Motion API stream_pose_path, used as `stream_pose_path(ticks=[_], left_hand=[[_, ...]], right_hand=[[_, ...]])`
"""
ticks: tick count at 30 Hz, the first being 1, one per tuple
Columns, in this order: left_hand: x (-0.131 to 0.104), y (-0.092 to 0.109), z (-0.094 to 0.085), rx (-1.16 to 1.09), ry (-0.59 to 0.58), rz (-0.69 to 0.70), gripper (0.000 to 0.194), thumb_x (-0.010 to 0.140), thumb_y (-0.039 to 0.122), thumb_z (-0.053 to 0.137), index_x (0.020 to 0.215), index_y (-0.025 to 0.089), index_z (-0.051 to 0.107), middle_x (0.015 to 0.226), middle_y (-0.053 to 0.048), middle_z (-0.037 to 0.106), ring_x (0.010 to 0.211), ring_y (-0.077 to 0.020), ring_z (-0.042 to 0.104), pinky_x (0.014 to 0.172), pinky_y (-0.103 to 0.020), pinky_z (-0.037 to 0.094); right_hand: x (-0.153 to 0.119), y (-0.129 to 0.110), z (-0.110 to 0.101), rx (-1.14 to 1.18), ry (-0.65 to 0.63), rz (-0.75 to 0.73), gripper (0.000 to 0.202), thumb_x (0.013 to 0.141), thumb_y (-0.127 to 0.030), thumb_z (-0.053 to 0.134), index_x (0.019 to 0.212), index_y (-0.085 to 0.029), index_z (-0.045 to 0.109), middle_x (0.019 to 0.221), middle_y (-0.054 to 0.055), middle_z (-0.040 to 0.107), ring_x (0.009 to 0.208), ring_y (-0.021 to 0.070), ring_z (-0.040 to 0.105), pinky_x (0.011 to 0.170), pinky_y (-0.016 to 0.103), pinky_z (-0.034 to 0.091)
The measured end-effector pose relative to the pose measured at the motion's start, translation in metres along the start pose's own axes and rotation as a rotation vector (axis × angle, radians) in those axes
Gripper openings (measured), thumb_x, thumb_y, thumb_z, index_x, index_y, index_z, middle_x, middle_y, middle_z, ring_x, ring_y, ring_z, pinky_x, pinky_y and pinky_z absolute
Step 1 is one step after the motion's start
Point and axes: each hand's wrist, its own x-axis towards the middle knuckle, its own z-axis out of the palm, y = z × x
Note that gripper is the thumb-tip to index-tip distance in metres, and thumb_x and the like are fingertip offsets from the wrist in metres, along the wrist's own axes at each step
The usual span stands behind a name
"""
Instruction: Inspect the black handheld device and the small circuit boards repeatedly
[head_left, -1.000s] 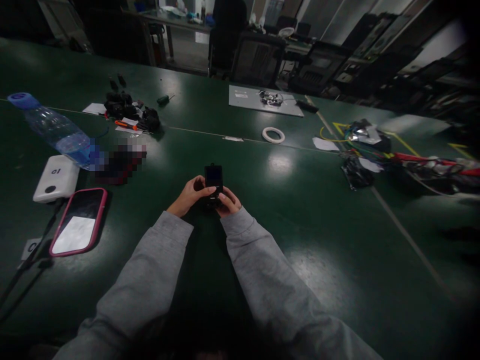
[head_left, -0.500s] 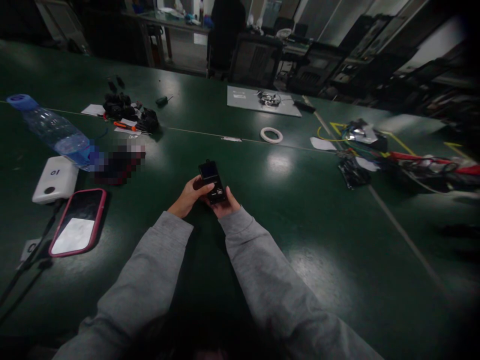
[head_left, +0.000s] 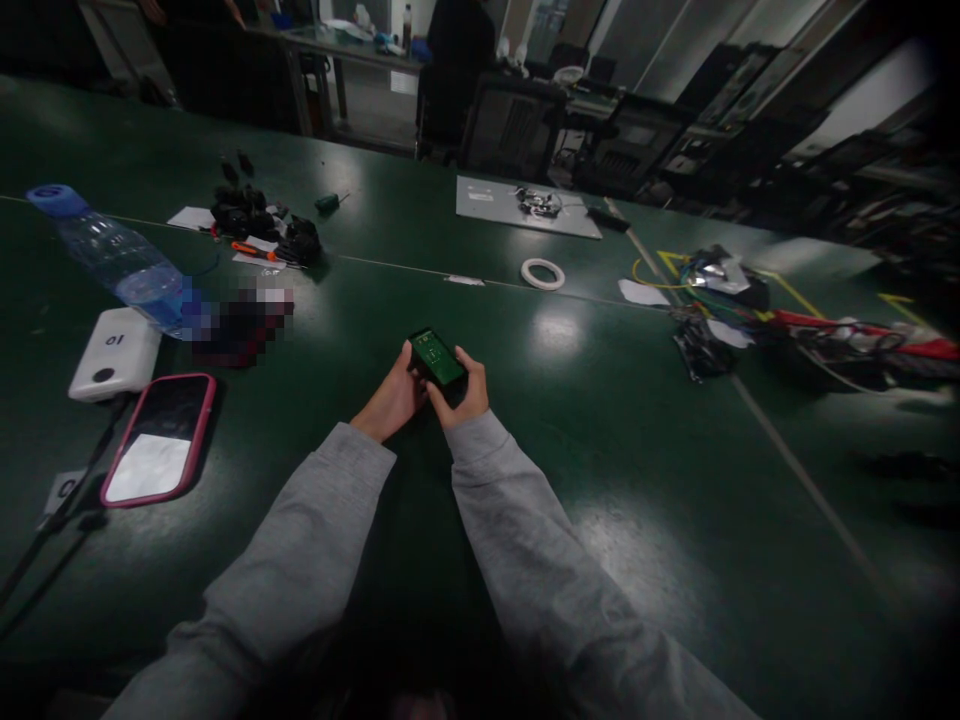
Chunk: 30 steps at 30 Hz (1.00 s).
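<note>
Between both hands is a small black handheld device, held tilted over the green table. The face turned up is a bright green panel with pale marks, like a circuit board. My left hand grips its left end, thumb along the near left edge. My right hand is closed round the right end, with the thumb on the near side. The device's underside and most of the fingers beneath it are hidden.
To the left lie a red-edged phone, a white box and a tilted water bottle. Black parts, a screwdriver and a white tape ring lie farther back. Cables are heaped at right.
The device has been turned over and round: its black face with a dark screen and button showed before, now the green face shows. My right thumb has come to its near side.
</note>
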Motion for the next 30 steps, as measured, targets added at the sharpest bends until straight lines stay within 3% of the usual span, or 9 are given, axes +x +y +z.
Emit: stream_pose_path(ticks=[3,7,10,13,17,23,26,30], left_hand=[[-0.003,0.004,0.002,-0.023,0.066,0.015,0.065,0.074,0.076,0.059,0.101,0.018,0.065,0.101,-0.012,0.071,0.105,-0.0266,0.065,0.089,-0.039,0.052],[-0.001,0.005,-0.002,-0.072,0.112,0.033,0.066,0.075,0.077,0.056,0.102,0.018,0.066,0.100,-0.010,0.072,0.103,-0.0253,0.066,0.087,-0.038,0.054],[0.001,0.004,-0.004,-0.095,0.153,0.050,0.066,0.074,0.079,0.055,0.100,0.020,0.065,0.097,-0.009,0.071,0.101,-0.0246,0.066,0.085,-0.037,0.054],[0.000,0.005,-0.003,-0.073,0.168,0.069,0.066,0.074,0.079,0.055,0.101,0.019,0.065,0.096,-0.008,0.071,0.099,-0.0240,0.066,0.083,-0.036,0.055],[-0.004,0.006,-0.002,-0.063,0.130,0.063,0.068,0.075,0.080,0.053,0.105,0.020,0.066,0.097,-0.008,0.071,0.098,-0.0235,0.066,0.082,-0.035,0.055],[-0.002,0.001,-0.002,-0.009,0.034,0.040,0.076,0.076,0.084,0.045,0.113,0.021,0.066,0.097,-0.009,0.072,0.099,-0.0237,0.067,0.082,-0.035,0.054],[0.002,-0.004,-0.001,0.030,0.050,0.058,0.078,0.074,0.086,0.046,0.108,0.018,0.068,0.098,-0.010,0.072,0.102,-0.0249,0.066,0.082,-0.035,0.054],[0.007,-0.009,-0.001,0.050,0.170,0.192,0.060,0.075,0.069,0.065,0.109,0.019,0.066,0.106,-0.008,0.071,0.102,-0.0216,0.066,0.084,-0.032,0.053]], right_hand=[[-0.004,-0.002,0.004,0.028,-0.086,-0.047,0.055,0.079,-0.042,0.071,0.126,-0.021,0.053,0.126,0.013,0.052,0.119,0.0234,0.051,0.108,0.045,0.042],[-0.010,0.006,0.012,0.152,-0.013,0.076,0.041,0.092,-0.051,0.053,0.119,-0.021,0.054,0.115,0.010,0.056,0.107,0.0173,0.056,0.094,0.034,0.048],[-0.013,0.012,0.017,0.217,0.035,0.236,0.040,0.091,-0.055,0.052,0.113,-0.022,0.053,0.103,0.005,0.060,0.093,0.0139,0.058,0.086,0.029,0.047],[-0.014,0.015,0.019,0.278,-0.037,0.325,0.040,0.089,-0.056,0.055,0.111,-0.022,0.051,0.093,0.001,0.062,0.083,0.0118,0.060,0.079,0.027,0.046],[-0.013,0.016,0.017,0.310,-0.081,0.371,0.043,0.084,-0.057,0.062,0.109,-0.023,0.052,0.090,-0.001,0.064,0.080,0.0109,0.060,0.079,0.026,0.047],[-0.010,0.004,0.012,0.456,-0.162,0.500,0.051,0.079,-0.058,0.068,0.113,-0.025,0.047,0.087,-0.003,0.061,0.071,0.0101,0.058,0.061,0.023,0.047],[-0.009,0.000,0.010,0.477,-0.120,0.478,0.053,0.079,-0.056,0.068,0.116,-0.025,0.045,0.085,-0.002,0.058,0.072,0.0103,0.057,0.064,0.023,0.047],[-0.011,0.001,0.011,0.393,-0.022,0.390,0.058,0.081,-0.055,0.066,0.123,-0.026,0.040,0.093,-0.001,0.054,0.076,0.0106,0.055,0.067,0.023,0.046]])
